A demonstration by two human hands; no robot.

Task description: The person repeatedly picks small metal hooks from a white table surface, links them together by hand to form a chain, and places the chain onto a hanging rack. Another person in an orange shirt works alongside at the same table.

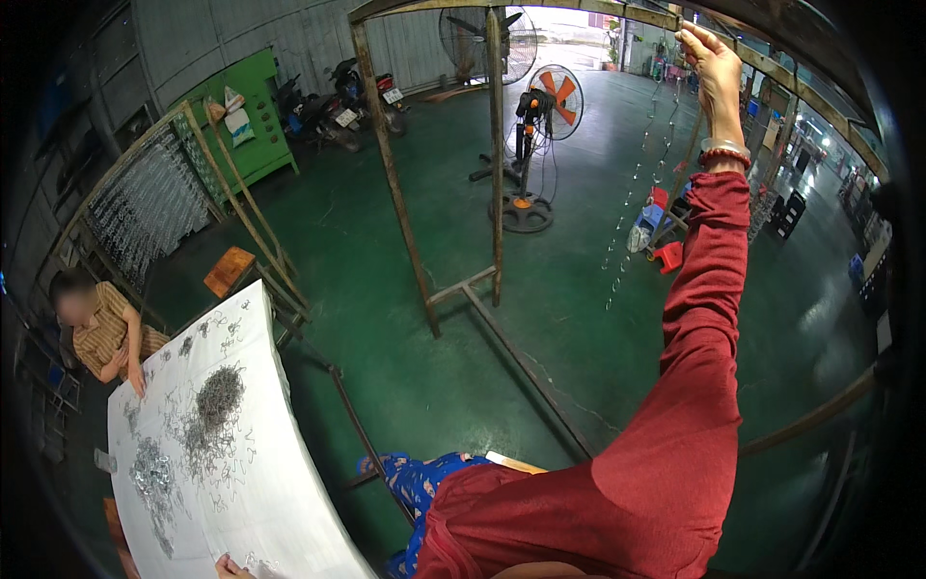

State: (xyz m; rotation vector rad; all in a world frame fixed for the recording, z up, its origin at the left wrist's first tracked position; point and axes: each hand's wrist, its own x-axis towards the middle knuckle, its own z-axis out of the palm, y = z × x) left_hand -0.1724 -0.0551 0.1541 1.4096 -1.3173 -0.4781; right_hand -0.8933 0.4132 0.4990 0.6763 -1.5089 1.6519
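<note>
My right hand [712, 69] is raised high at the right, its fingers pinched at the top bar [627, 10] of a metal frame. What those fingertips hold, if anything, is too small to make out. Beside it, thin strands of clear beads [644, 174] hang down from the bar. At the lower edge, only the fingers of my left hand [231, 567] show, drawn together over the white-covered table [280, 492]. Whatever they pinch cannot be made out. Dark wire-like pieces lie in a heap [220, 396] on the table, with a pile of clear, shiny pieces [152, 473] nearer.
Across the table sits a person [101, 328] with one hand on its surface. Frame posts [386, 164] and a floor bar [526, 367] stand before me. Farther off are an orange-bladed fan [555, 101], motorbikes [333, 111], a green cabinet [256, 125] and a rack of strands [154, 207].
</note>
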